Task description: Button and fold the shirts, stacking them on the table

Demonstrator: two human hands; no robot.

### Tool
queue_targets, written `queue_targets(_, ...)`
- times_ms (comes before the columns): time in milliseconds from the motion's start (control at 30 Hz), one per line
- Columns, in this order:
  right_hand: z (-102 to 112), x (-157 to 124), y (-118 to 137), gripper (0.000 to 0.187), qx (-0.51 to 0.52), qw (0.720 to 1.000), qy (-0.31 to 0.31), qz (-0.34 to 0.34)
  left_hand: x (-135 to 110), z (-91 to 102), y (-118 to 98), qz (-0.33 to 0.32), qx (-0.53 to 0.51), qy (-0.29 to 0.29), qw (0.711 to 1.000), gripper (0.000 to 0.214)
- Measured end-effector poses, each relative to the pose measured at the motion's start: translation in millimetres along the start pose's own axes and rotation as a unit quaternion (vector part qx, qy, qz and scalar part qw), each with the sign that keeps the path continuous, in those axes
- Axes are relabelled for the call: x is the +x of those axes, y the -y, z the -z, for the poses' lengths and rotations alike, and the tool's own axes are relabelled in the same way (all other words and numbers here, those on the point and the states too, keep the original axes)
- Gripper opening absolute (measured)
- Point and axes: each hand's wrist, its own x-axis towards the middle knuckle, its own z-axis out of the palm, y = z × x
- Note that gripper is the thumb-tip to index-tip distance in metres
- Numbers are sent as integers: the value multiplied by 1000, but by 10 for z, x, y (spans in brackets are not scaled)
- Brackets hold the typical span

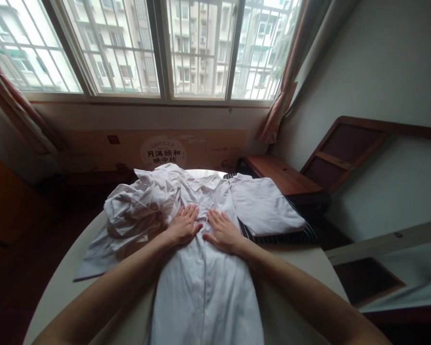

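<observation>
A white garment (pixel 204 282) is spread lengthwise down the middle of the table, its near end running out of the picture at the bottom. Both palms press flat on it side by side: my left hand (pixel 184 225) and my right hand (pixel 222 231), fingers stretched out and pointing away from me. Neither hand grips the cloth. Left of my hands lies a crumpled heap of white cloth (pixel 132 211). To the right, a folded white garment (pixel 267 203) rests on dark striped cloth (pixel 305 235).
The cloth lies on a pale round table (pixel 71 254). Behind it are a printed board (pixel 215 148) under barred windows (pixel 201 52) and a low wooden table (pixel 280 175). A wooden frame (pixel 344 143) leans by the right wall.
</observation>
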Motion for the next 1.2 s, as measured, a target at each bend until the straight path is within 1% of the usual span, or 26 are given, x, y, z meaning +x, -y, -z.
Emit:
queue_targets(67, 74, -29, 63, 78, 2, 1000, 6, -17, -23, 66, -38, 1, 3, 4, 1000, 62)
queue_targets(133, 131, -168, 148, 76, 14, 1000, 20, -20, -123, 140, -84, -19, 2, 19, 1000, 63)
queue_targets(200, 153, -445, 258, 76, 38, 998, 42, 7, -334, 207, -135, -72, -3, 51, 996, 66)
queue_targets(267, 143, -783, 369, 78, 61, 995, 61, 58, -600, 255, -187, -138, -7, 88, 986, 72)
queue_targets(333, 122, -1061, 454, 80, 72, 991, 62, 95, -822, 282, -235, -175, -7, 110, 978, 78)
queue_targets(400, 116, -1201, 509, 83, 71, 991, 53, 105, -932, 298, -272, -178, -5, 114, 977, 81)
queue_targets(467, 137, -1235, 554, 84, 66, 992, 50, 98, -949, 313, -295, -173, -6, 113, 978, 82)
queue_targets(533, 175, -1267, 611, 84, 65, 992, 56, 89, -959, 328, -310, -167, -8, 113, 979, 82)
queue_targets(600, 213, -1386, 687, 82, 77, 988, 73, 108, -1053, 344, -327, -167, -11, 119, 979, 83)
queue_targets(667, 239, -1595, 770, 83, 101, 978, 99, 152, -1259, 363, -356, -188, -20, 127, 974, 84)
queue_targets(733, 245, -1816, 837, 84, 124, 966, 125, 188, -1525, 385, -400, -226, -36, 132, 964, 85)
queue_targets(800, 238, -1966, 878, 84, 136, 962, 134, 194, -1765, 408, -448, -255, -55, 132, 956, 85)
queue_targets(900, 256, -2047, 898, 85, 140, 962, 127, 195, -1982, 453, -506, -264, -73, 132, 953, 86)
queue_targets(933, 281, -2065, 897, 85, 141, 960, 123, 206, -2030, 477, -521, -266, -79, 132, 952, 86)
queue_targets(967, 316, -2091, 892, 82, 144, 956, 117, 227, -2079, 509, -533, -273, -86, 135, 949, 86)
queue_targets(1033, 395, -2181, 868, 69, 151, 941, 96, 289, -2200, 587, -550, -307, -104, 145, 935, 84)
queue_targets(1100, 446, -2302, 823, 57, 142, 927, 72, 339, -2345, 673, -555, -341, -117, 159, 919, 74)
queue_targets(1200, 405, -2453, 738, 53, 104, 925, 40, 363, -2530, 774, -547, -360, -123, 149, 913, 57)
